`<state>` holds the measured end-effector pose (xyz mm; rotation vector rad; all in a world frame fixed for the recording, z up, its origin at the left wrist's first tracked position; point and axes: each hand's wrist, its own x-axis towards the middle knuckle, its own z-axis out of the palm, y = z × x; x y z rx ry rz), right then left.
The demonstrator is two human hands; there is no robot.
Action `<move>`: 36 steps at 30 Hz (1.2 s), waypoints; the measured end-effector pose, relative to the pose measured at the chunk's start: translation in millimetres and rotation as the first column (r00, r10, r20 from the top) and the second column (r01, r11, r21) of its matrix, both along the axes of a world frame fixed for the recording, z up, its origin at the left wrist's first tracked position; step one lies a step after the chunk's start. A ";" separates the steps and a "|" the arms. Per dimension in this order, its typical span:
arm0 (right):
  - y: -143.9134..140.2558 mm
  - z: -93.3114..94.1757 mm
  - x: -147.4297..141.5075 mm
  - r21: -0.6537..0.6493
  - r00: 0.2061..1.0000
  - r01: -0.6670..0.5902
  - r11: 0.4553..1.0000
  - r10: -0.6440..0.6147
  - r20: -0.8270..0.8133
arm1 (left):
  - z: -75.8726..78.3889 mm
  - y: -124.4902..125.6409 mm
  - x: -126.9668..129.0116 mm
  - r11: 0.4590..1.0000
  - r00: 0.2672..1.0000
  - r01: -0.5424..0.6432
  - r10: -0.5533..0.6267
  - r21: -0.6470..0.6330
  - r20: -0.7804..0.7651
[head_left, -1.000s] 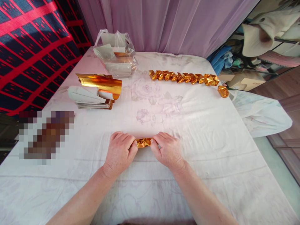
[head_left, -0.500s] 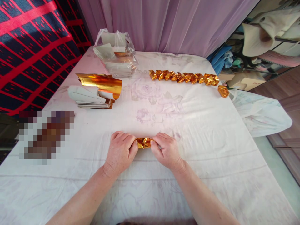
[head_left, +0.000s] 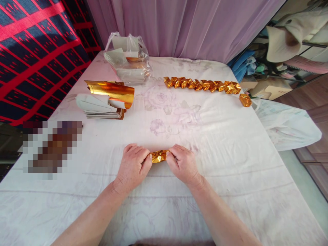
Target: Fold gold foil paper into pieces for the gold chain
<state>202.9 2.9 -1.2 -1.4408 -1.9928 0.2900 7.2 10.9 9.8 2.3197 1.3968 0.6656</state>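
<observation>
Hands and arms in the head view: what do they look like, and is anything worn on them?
Both the left hand and the right hand are bare: no gloves, rings, watch or bracelet show. The forearms are bare too, with no sleeve in view down to the picture's lower edge. The fingers have short, unpainted nails.

lilac curtain behind, red-checked cloth left, wooden floor right, white floral tablecloth

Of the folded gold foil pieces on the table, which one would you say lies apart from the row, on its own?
The single gold piece at the row's right end, near the table's edge. The others form one touching row; another is pinched between the left hand and right hand.
</observation>
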 end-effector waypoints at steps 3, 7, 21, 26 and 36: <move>0.2 -0.9 0.0 0.007 0.999 0.015 1.000 -0.015 0.028 | 1.2 0.1 0.2 0.999 0.998 0.024 -0.022 -0.045 0.057; -0.1 0.0 0.4 0.018 1.000 -0.004 1.000 0.004 0.025 | -0.5 0.1 0.8 0.999 0.999 0.018 -0.016 -0.035 0.045; -0.7 0.0 3.3 0.028 0.998 -0.066 0.997 0.066 -0.003 | -0.5 -1.0 1.2 1.000 1.000 -0.024 0.024 0.011 0.007; 0.3 -0.1 5.7 0.006 0.996 -0.084 0.996 0.084 0.007 | 2.4 -0.5 -1.0 0.999 0.997 0.002 0.002 -0.047 0.073; -0.3 -2.7 2.2 0.036 0.996 -0.030 0.999 0.027 0.083 | 1.8 1.9 -2.7 0.990 0.988 0.041 -0.021 -0.132 0.153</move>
